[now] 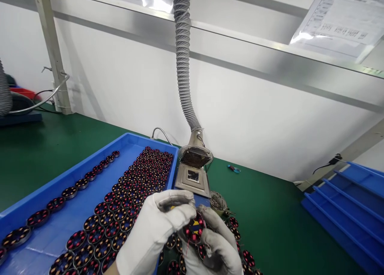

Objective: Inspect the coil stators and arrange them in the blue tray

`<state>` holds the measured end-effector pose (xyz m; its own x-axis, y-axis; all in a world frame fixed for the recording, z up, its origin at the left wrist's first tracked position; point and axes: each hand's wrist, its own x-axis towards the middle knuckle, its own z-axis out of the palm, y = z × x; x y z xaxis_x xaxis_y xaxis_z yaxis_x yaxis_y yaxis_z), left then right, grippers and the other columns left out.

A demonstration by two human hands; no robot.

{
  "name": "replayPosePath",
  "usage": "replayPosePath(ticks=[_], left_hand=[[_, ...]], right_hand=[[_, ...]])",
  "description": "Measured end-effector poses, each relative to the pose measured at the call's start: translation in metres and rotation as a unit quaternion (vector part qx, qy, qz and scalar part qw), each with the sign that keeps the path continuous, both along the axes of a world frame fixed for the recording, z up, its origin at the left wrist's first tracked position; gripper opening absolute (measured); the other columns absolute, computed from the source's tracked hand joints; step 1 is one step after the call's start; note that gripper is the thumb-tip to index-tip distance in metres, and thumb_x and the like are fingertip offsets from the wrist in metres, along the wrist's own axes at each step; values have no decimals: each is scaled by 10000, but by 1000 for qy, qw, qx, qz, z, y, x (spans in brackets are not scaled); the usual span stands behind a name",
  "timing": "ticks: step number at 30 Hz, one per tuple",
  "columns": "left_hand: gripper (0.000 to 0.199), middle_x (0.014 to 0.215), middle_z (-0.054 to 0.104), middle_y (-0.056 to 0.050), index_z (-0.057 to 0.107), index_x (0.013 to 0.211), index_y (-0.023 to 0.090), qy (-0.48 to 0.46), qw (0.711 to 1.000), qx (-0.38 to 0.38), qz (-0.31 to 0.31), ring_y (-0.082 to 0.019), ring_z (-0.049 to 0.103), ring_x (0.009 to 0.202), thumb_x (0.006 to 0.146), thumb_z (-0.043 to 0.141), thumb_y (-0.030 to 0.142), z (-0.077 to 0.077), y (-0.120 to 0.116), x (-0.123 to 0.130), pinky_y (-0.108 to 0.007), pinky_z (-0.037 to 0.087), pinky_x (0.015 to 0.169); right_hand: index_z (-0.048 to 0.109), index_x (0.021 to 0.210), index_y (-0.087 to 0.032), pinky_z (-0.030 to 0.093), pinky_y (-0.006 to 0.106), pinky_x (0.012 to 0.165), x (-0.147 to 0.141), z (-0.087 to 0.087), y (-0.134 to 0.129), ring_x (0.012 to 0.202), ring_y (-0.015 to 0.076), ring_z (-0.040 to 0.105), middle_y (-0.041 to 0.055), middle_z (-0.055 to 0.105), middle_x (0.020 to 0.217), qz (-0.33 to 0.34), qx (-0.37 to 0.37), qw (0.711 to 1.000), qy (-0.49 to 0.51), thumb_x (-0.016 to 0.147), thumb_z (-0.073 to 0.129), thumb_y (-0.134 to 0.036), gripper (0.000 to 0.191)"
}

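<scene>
A round wound coil part (194, 228), dark with red windings and yellow segments, is held between both hands at the lower centre. My left hand (156, 227), in a white glove, has its thumb and fingers pinched at the part's upper left. My right hand (220, 243), in a greyish, soiled glove, grips the right side with curled fingers. A thin red wire hangs below the part. Just beyond the hands stands a metal device with a square opening (193, 176), under a round fan hood (195, 157).
A blue tray (90, 160) on the left holds rows of similar coils. More loose coils (248, 258) lie beside my right hand. Stacked blue trays (345, 211) stand right. Small pliers (233, 169) lie behind. A grey hose (183, 59) hangs centrally.
</scene>
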<state>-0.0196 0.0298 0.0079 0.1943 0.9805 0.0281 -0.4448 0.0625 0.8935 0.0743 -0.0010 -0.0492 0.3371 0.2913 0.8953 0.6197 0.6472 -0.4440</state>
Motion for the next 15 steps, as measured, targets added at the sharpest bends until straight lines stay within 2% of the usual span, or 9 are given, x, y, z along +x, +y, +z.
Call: replayPosePath(ticks=[2, 4, 7, 9, 10, 12, 15], left_hand=[[173, 758, 731, 7, 724, 785, 223, -52, 998, 8, 24, -130, 663, 724, 615, 755, 229, -3, 3, 0, -158, 513, 685], [213, 784, 728, 4, 725, 842, 233, -60, 998, 20, 30, -151, 663, 806, 635, 745, 277, -3, 4, -2, -178, 506, 747], [125, 759, 701, -4, 719, 801, 196, 29, 997, 57, -48, -156, 636, 820, 704, 674, 261, 1, 2, -4, -179, 486, 739], [87, 704, 672, 6, 695, 695, 175, 51, 993, 63, -91, -130, 603, 720, 718, 649, 245, 2, 0, -4, -172, 475, 662], [99, 683, 663, 12, 685, 662, 173, 46, 993, 59, -92, -116, 583, 676, 717, 652, 249, 3, 0, -3, -167, 469, 634], [97, 694, 680, 20, 704, 691, 187, 17, 998, 43, -50, -106, 587, 671, 713, 678, 278, 2, 1, -4, -154, 480, 654], [99, 837, 738, 46, 731, 751, 268, -68, 994, 46, 69, -134, 651, 859, 682, 734, 338, -1, 6, -13, -162, 502, 805]], right_hand=[[573, 930, -245, 582, 313, 659, 2, -2, -1, 904, 233, 664, 49, 636, 1065, 5, -13, 1000, -6, 623, 703, 30, 432], [568, 940, -243, 582, 304, 659, 4, -4, -1, 927, 231, 658, 52, 630, 1080, 11, -18, 1000, -7, 631, 696, 24, 428], [564, 965, -249, 580, 334, 699, 2, -5, -1, 953, 230, 645, 53, 631, 1091, 14, -17, 1000, -10, 650, 658, 35, 435], [565, 975, -256, 577, 342, 711, 0, -5, 0, 951, 221, 642, 49, 634, 1087, 19, -22, 1000, -4, 659, 640, 44, 443], [566, 973, -258, 575, 332, 710, -2, -5, 1, 943, 211, 641, 46, 630, 1086, 24, -22, 999, 6, 659, 640, 47, 444], [562, 956, -258, 568, 292, 710, -6, -3, 1, 930, 182, 636, 33, 613, 1078, 39, -21, 998, 33, 655, 656, 42, 435], [557, 923, -259, 538, 234, 754, -10, 0, -2, 922, 139, 626, 8, 599, 1047, 70, -40, 993, 86, 668, 691, -20, 375]])
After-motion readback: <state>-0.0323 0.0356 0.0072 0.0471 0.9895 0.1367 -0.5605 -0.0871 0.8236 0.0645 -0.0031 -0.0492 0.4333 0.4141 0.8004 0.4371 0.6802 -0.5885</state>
